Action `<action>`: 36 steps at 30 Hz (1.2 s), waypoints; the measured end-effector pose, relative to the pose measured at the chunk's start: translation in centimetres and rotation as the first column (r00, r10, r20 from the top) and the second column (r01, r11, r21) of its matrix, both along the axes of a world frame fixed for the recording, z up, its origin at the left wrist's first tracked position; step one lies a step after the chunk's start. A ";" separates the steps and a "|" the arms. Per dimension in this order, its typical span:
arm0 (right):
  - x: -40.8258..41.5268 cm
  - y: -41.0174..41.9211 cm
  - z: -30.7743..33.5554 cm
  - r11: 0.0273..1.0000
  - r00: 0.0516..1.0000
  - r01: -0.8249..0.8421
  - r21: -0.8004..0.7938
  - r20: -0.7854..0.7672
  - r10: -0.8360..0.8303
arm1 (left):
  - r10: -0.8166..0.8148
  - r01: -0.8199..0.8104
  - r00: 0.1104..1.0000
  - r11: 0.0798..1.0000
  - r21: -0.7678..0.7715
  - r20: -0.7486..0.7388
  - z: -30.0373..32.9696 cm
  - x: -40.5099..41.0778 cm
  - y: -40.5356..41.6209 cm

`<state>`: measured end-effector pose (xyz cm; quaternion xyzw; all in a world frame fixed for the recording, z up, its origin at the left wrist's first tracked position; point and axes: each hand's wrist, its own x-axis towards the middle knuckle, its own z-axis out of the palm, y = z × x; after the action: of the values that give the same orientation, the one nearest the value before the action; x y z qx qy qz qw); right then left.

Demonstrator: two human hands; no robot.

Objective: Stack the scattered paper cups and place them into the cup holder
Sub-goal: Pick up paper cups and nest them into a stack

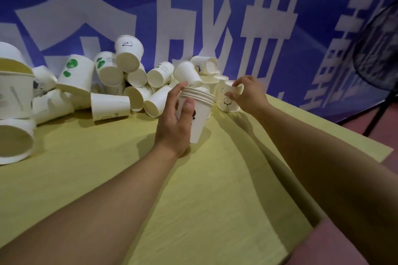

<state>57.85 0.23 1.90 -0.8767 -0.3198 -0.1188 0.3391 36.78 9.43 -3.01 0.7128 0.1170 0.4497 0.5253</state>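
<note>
A stack of several nested white paper cups point(200, 114) stands slightly tilted near the middle of the yellow table point(193, 189). My left hand point(174, 120) grips this stack from the left, thumb across its front. To the right, my right hand point(247, 92) pinches the rim of a single upright cup with a small printed figure point(228, 103). A heap of loose white cups point(129, 79), some with green or black prints, lies tumbled along the back of the table. No cup holder can be made out for certain.
A blue banner with large white characters point(215, 17) hangs right behind the table. More cups, some large and close, crowd the left edge point(15, 114). A dark fan on a stand point(379, 54) is at the right, over a reddish floor. The table's right edge runs diagonally.
</note>
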 end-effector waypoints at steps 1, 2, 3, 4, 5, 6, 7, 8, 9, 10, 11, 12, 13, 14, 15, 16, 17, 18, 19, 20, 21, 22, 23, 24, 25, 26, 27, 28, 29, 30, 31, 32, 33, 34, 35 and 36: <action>-0.1 -0.1 0.1 1.000 1.000 0.004 0.012 0.003 -0.004 | -0.008 0.008 1.000 1.000 0.001 -0.001 0.0 0.0 0.0; -0.2 -0.2 0.3 1.000 1.000 0.007 0.021 0.011 -0.007 | -0.008 0.008 1.000 1.000 0.005 -0.003 0.0 0.0 0.0; -0.5 -0.4 0.5 1.000 1.000 0.002 0.026 0.021 -0.003 | -0.006 0.006 1.000 1.000 0.008 -0.004 0.0 -0.1 -0.1; -0.8 -0.6 0.7 0.999 1.000 -0.008 0.032 0.030 0.007 | -0.006 0.006 1.000 1.000 0.006 -0.001 0.0 -0.1 -0.1; -1.3 -0.9 1.0 0.999 0.999 -0.022 0.040 0.041 0.020 | -0.007 0.007 1.000 1.000 0.002 0.003 0.1 -0.2 -0.1; -1.8 -1.3 1.3 0.998 0.998 -0.034 0.050 0.050 0.032 | -0.011 0.011 1.000 1.000 -0.004 0.008 0.2 -0.2 -0.2; -2.4 -1.7 1.5 0.997 0.998 -0.049 0.062 0.054 0.045 | -0.015 0.015 1.000 1.000 -0.010 0.008 0.2 -0.3 -0.3; -3.0 -2.1 1.7 0.995 0.997 -0.064 0.075 0.041 0.061 | -0.015 0.016 1.000 1.000 -0.013 0.004 0.3 -0.3 -0.4; -3.6 -2.6 1.9 0.994 0.997 -0.077 0.081 0.015 0.076 | -0.017 0.017 1.000 1.000 -0.013 -0.002 0.3 -0.4 -0.4; -4.1 -3.1 1.9 0.993 0.996 -0.090 0.070 -0.014 0.091 | -0.022 0.022 1.000 1.000 -0.013 -0.006 0.3 -0.5 -0.5; -4.6 -3.5 2.0 0.994 0.994 -0.103 0.041 -0.038 0.105 | -0.028 0.028 1.000 1.000 -0.011 -0.006 0.3 -0.5 -0.5; -4.9 -3.9 2.0 0.993 0.991 -0.119 -0.002 -0.056 0.119 | -0.036 0.036 0.999 0.999 -0.007 -0.007 0.3 -0.6 -0.5; -5.2 -4.3 2.2 0.989 0.989 -0.137 -0.052 -0.071 0.133 | -0.039 0.039 0.999 0.999 0.001 -0.009 0.2 -0.5 -0.5; -5.4 -4.7 2.4 0.982 0.985 -0.155 -0.109 -0.090 0.146 | -0.041 0.042 0.999 0.999 0.007 -0.014 0.1 -0.5 -0.5; -5.5 -5.0 2.6 0.968 0.980 -0.180 -0.175 -0.117 0.161 | -0.043 0.043 0.999 0.999 0.012 -0.015 0.0 -0.5 -0.4; -5.6 -5.3 2.9 0.945 0.972 -0.212 -0.248 -0.154 0.177 | -0.048 0.048 0.999 0.999 0.013 -0.015 0.0 -0.5 -0.5; -5.6 -5.5 3.2 0.913 0.961 -0.248 -0.324 -0.203 0.189 | -0.055 0.056 0.998 0.998 0.020 -0.014 0.0 -0.6 -0.5; -5.7 -5.7 3.4 0.873 0.947 -0.284 -0.397 -0.260 0.189 | -0.065 0.065 0.998 0.997 0.030 -0.014 0.0 -0.7 -0.6; -5.7 -5.9 3.5 0.832 0.932 -0.314 -0.458 -0.316 0.177 | -0.074 0.074 0.997 0.996 0.042 -0.010 0.1 -0.8 -0.7; -5.8 -5.9 3.5 0.806 0.921 -0.330 -0.491 -0.353 0.162 | -0.082 0.082 0.997 0.995 0.054 -0.003 0.1 -0.8 -0.7; -5.8 -5.9 3.5 0.808 0.918 -0.333 -0.486 -0.362 0.161 | -0.092 0.091 0.996 0.994 0.064 0.003 0.0 -0.8 -0.7; -5.8 -5.9 3.5 0.833 0.921 -0.331 -0.444 -0.345 0.182 | -0.103 0.102 0.995 0.992 0.072 0.005 0.0 -0.8 -0.7; -5.8 -5.8 3.6 0.874 0.926 -0.325 -0.362 -0.308 0.216 | -0.112 0.111 0.994 0.991 0.079 0.002 -0.1 -0.7 -0.6; -5.8 -5.8 3.8 0.917 0.931 -0.316 -0.242 -0.267 0.250 | -0.118 0.118 0.993 0.989 0.084 -0.006 -0.1 -0.7 -0.6; -6.0 -5.6 4.2 0.945 0.930 -0.313 -0.097 -0.234 0.284 | -0.121 0.122 0.993 0.989 0.089 -0.016 -0.1 -0.7 -0.6; -6.3 -5.4 4.6 0.946 0.922 -0.319 0.051 -0.213 0.322 | -0.123 0.125 0.992 0.988 0.096 -0.025 -0.1 -0.8 -0.7; -6.9 -5.2 5.0 0.926 0.909 -0.333 0.179 -0.201 0.366 | -0.125 0.128 0.992 0.986 0.105 -0.029 0.0 -0.9 -0.8; -7.6 -4.8 5.3 0.896 0.891 -0.351 0.273 -0.196 0.409 | -0.133 0.136 0.991 0.985 0.109 -0.029 0.1 -1.0 -0.9; -8.5 -4.4 5.5 0.866 0.871 -0.368 0.339 -0.199 0.449 | -0.142 0.144 0.990 0.984 0.102 -0.027 0.1 -1.0 -1.0; -9.3 -3.9 5.5 0.840 0.849 -0.382 0.384 -0.214 0.484 | -0.150 0.152 0.988 0.984 0.090 -0.026 0.2 -1.1 -1.0; -10.1 -3.5 5.4 0.823 0.828 -0.395 0.408 -0.230 0.511 | -0.156 0.157 0.987 0.985 0.077 -0.024 0.2 -1.1 -0.9; -10.8 -3.1 5.0 0.814 0.815 -0.406 0.416 -0.237 0.528 | -0.155 0.157 0.988 0.985 0.067 -0.024 0.2 -1.0 -0.9; -11.4 -2.7 4.5 0.810 0.816 -0.417 0.413 -0.224 0.534 | -0.150 0.151 0.989 0.987 0.061 -0.019 0.2 -1.0 -0.8; -11.8 -2.4 3.9 0.808 0.824 -0.426 0.406 -0.194 0.532 | -0.134 0.134 0.991 0.989 0.057 -0.006 0.2 -1.0 -0.8; -12.1 -2.2 3.3 0.814 0.839 -0.432 0.389 -0.157 0.521 | -0.111 0.110 0.994 0.993 0.050 0.015 0.2 -0.9 -0.7; -12.2 -1.8 2.7 0.825 0.854 -0.435 0.361 -0.124 0.505 | -0.083 0.082 0.996 0.996 0.034 0.039 0.2 -0.8 -0.5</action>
<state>45.65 -1.59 4.59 -0.7106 -0.4648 0.0136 0.5280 35.98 8.91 -2.79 0.7162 0.0695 0.4437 0.5342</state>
